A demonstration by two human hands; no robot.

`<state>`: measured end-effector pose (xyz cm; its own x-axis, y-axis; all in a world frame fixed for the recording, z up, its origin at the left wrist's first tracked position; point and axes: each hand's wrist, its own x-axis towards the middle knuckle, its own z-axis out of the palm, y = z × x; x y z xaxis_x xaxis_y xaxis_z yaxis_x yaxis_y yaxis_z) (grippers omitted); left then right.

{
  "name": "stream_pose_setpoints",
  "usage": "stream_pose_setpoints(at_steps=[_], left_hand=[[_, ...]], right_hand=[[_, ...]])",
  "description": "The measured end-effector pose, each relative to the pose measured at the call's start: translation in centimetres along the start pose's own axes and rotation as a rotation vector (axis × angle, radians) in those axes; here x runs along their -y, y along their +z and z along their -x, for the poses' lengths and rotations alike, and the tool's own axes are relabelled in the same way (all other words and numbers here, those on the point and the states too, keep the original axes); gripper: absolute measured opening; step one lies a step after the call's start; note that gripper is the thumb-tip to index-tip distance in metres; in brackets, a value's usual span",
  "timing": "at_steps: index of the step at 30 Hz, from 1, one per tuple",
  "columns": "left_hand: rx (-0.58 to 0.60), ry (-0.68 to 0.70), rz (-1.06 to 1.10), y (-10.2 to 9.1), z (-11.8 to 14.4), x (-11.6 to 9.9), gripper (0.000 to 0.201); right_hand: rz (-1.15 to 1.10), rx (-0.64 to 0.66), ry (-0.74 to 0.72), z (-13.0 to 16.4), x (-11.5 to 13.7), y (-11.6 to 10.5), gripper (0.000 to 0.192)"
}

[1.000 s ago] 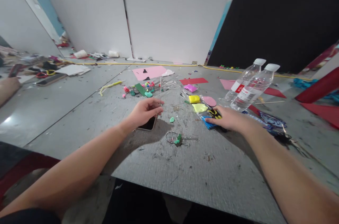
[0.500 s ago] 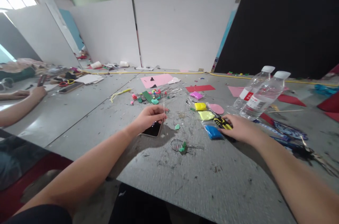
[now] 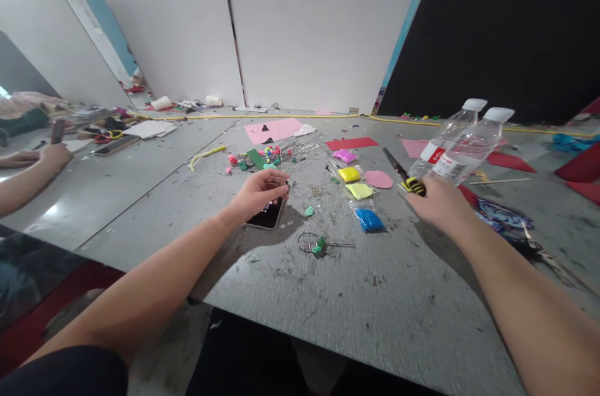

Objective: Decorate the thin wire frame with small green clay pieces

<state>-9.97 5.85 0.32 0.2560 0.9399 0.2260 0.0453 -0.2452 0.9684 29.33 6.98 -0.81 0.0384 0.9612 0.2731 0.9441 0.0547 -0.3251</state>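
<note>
The right hand [image 3: 438, 202] gripped black-and-yellow pliers [image 3: 407, 178], nose pointing away; the left hand [image 3: 260, 191] pinched a thin wire [image 3: 281, 162] above a phone [image 3: 267, 216].

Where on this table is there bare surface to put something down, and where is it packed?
Bare: the near strip of table between the wire ring and the front edge, and the grey panel left of the left hand. Crowded: from the pin pile across the clay bags to the bottles, where the right hand holds pliers.
</note>
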Motion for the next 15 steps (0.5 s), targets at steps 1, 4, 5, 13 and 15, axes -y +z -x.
stream_pose_setpoints(at_steps=[1, 4, 5, 13, 15], left_hand=[[0.002, 0.009, -0.01, 0.0, 0.0, 0.0, 0.034], [0.022, 0.07, -0.092, 0.2, 0.1, 0.1, 0.031], [0.035, 0.099, -0.135, 0.3, 0.1, 0.2, 0.029], [0.103, 0.245, -0.379, 0.4, 0.3, 0.2, 0.022], [0.105, 0.268, -0.406, 0.4, 0.4, 0.2, 0.02]], right_hand=[[-0.026, -0.054, 0.07, 0.0, 0.2, -0.2, 0.019], [-0.143, -0.113, 0.117, 0.4, 1.4, -0.5, 0.026], [-0.215, -0.134, 0.125, 0.6, 1.9, -0.4, 0.025], [-0.962, -0.022, -0.027, 1.6, 4.0, 0.9, 0.036], [-1.071, -0.017, -0.016, 1.8, 4.4, 0.6, 0.035]])
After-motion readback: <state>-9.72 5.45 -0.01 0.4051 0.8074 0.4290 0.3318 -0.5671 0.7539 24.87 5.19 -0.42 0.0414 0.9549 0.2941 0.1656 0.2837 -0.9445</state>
